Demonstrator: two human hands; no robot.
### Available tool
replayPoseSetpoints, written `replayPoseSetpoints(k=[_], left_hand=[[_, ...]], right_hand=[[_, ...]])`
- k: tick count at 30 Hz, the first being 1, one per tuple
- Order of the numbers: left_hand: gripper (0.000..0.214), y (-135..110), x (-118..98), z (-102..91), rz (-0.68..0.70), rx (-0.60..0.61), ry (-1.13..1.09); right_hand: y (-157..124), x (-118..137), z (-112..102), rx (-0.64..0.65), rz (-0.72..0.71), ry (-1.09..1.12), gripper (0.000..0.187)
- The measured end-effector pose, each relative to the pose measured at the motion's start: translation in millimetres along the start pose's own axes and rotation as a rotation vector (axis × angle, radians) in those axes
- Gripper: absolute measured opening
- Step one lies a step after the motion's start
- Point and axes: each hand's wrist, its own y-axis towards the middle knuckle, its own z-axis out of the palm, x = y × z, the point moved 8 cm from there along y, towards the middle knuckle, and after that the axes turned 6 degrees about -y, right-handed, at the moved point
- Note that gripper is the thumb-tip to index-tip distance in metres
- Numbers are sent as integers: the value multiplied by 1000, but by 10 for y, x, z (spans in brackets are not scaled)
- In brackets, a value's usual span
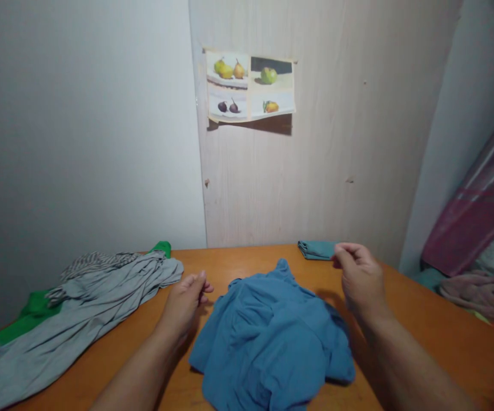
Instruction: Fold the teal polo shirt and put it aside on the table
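Note:
A crumpled blue garment (272,337) lies on the orange wooden table (435,331) between my two hands. My left hand (187,302) rests on the table just left of the garment, its fingers curled loosely with nothing visible in them. My right hand (358,274) hovers above the garment's right side, thumb and fingers pinched together; nothing shows between them. Just behind that hand, a small folded teal cloth (315,249) lies by the wall.
A pile of grey garments (79,308) with a striped piece and a green one (32,311) covers the table's left side. A fruit picture (250,85) hangs on the wooden panel. Pink and other fabrics (482,228) are heaped at the right.

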Motion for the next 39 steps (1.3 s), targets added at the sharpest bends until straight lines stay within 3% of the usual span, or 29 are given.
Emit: replayPoseSetpoints(k=[4, 6, 8, 10, 16, 19, 22, 24, 27, 31, 35, 39], left_hand=[[43, 55, 294, 26, -88, 126, 101], [44, 30, 425, 60, -146, 186, 162], [45, -35, 486, 126, -189, 253, 210], [44, -152, 485, 245, -237, 351, 193], [26, -608, 351, 699, -429, 666, -101], [22, -501, 344, 676, -375, 574, -123], [23, -201, 361, 433, -217, 321, -110], [29, -65, 392, 293, -139, 223, -70], [36, -57, 471, 309, -142, 292, -5], [32, -364, 506, 613, -331, 529, -160], [26, -648, 401, 832, -463, 671, -266], [28, -494, 327, 713, -333, 533, -209]], right_hand=[[-687, 279, 635, 634, -170, -81, 28], [-1109, 385, 846, 880, -245, -111, 27], [-1428, 447, 968, 1038, -280, -105, 24], [-1593, 433, 1035, 1100, -249, -114, 25], [-1734, 17, 1187, 1183, 59, -274, 43], [-1801, -167, 1254, 1223, 136, -376, 39], [-1796, -182, 1280, 1176, 89, -511, 36], [-1771, -74, 1264, 1114, 21, -589, 36], [-1756, 218, 1211, 1023, -93, -617, 45], [-1811, 465, 1150, 978, -156, -571, 65], [-1809, 267, 1059, 928, -100, -529, 73], [-1609, -25, 758, 825, 109, -301, 74]])
